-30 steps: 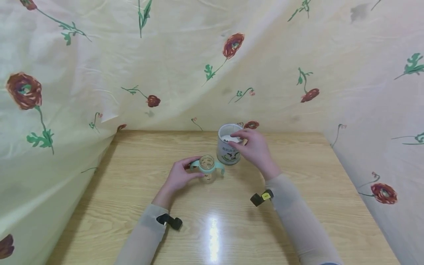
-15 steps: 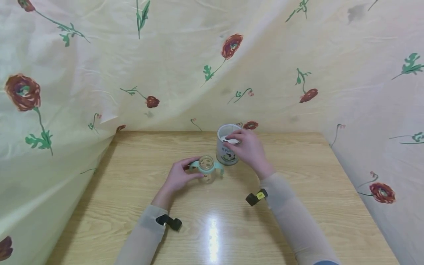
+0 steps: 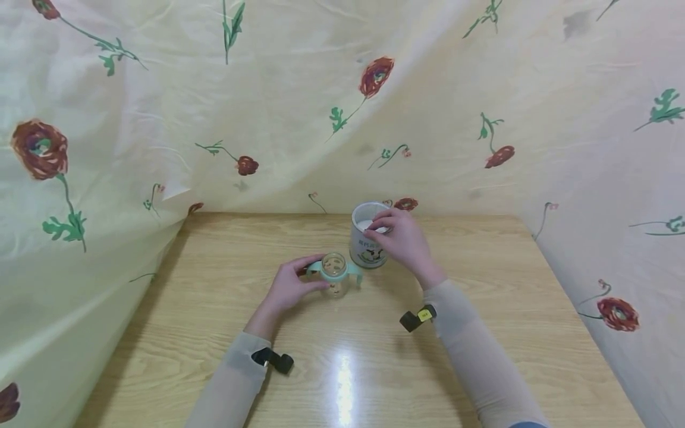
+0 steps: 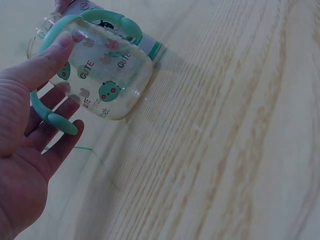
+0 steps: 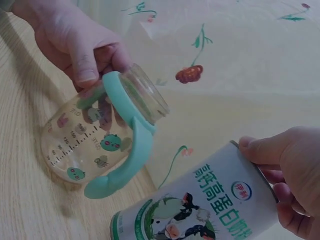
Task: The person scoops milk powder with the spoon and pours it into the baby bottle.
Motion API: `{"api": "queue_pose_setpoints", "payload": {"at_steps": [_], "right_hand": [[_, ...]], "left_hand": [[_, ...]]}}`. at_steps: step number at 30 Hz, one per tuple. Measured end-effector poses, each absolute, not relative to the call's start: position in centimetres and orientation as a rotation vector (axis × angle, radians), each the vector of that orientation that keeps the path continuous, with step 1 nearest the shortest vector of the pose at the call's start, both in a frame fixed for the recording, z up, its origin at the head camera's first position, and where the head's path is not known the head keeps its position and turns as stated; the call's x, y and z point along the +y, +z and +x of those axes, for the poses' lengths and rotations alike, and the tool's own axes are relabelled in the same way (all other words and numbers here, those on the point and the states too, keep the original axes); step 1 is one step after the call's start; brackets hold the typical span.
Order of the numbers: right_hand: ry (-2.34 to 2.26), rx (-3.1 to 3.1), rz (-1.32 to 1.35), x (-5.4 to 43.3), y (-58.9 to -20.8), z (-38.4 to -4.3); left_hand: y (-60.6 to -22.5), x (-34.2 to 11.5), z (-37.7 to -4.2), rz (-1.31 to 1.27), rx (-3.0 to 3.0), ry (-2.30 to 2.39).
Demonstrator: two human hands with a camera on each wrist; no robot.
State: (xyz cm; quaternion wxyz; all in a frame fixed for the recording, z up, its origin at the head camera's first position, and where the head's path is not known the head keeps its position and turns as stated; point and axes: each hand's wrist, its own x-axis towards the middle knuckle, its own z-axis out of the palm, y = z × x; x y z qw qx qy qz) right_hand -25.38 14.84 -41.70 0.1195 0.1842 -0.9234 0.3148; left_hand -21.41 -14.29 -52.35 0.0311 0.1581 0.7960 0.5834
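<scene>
A clear baby bottle (image 3: 335,288) with a mint-green collar and two handles stands uncapped on the table, cartoon prints on its side (image 4: 107,75). My left hand (image 3: 291,286) holds it from the left, thumb in front and fingers behind. Just behind and to the right stands an open milk powder can (image 3: 366,254) with a cow on its label, white powder inside. My right hand (image 3: 400,239) is over the can's mouth, thumb and fingers bent together at the rim. In the right wrist view the same hand (image 5: 295,167) overlaps the rim; I cannot tell whether its fingertips pinch something.
The wooden table (image 3: 225,249) ends at a flower-printed cloth (image 3: 289,119) hanging behind and along both sides. The can stands near the table's back edge. Each sleeved wrist wears a small black camera (image 3: 411,321).
My right hand has moved slightly left over the can's mouth, and its thumb and fingers have drawn closer together. The left hand and the bottle have stayed in place.
</scene>
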Motion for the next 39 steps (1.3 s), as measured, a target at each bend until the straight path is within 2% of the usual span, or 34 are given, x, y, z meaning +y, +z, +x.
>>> {"api": "queue_pose_setpoints", "payload": {"at_steps": [17, 30, 39], "right_hand": [[1.018, -2.729, 0.385, 15.5, -41.5, -26.0], [0.842, -2.827, 0.114, 14.7, -40.8, -25.7], [0.704, -2.807, 0.123, 14.4, -40.9, -25.7]], "left_hand": [[-52.0, -14.2, -21.5, 0.499, 2.445, 1.805], [-52.0, -14.3, -21.2, 0.493, 2.429, 1.802], [-52.2, -14.3, -21.1, 0.487, 2.44, 1.794]]}}
